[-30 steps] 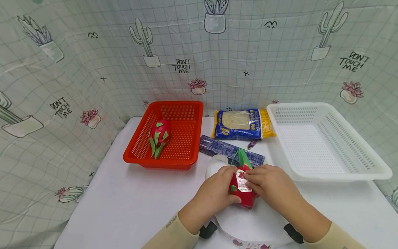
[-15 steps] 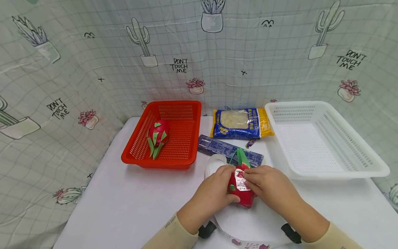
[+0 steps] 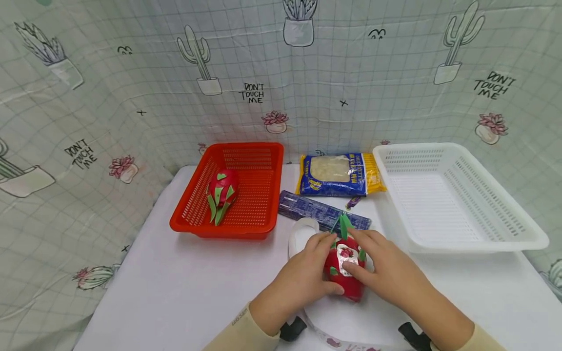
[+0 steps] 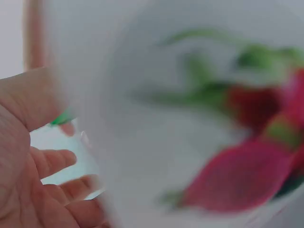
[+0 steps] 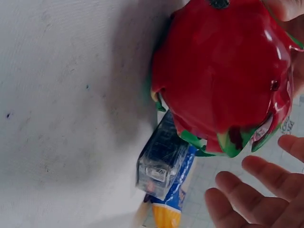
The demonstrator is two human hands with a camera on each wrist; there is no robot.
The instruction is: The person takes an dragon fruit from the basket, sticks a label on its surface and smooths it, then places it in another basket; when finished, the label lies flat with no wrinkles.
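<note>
A red dragon fruit with green leaf tips sits between both hands, a white printed sticker on its upper side. My left hand curves thumb and fingers round the fruit's left side. Over its right side, my right hand has spread fingers, with the thumb at the sticker; in the right wrist view several fingertips are apart from the fruit. Behind my left hand lies a white roll of stickers. Its strip, printed with dragon fruits, blocks much of the left wrist view.
A red basket holding another dragon fruit stands back left. At the right is a white basket. Between them lie a blue and yellow food packet, a long dark blue box and a small purple wrapper.
My right fingers have lifted from the sticker and spread apart, showing more of it. The dragon fruit has shifted slightly right and nearer. My left hand has stayed at its side.
</note>
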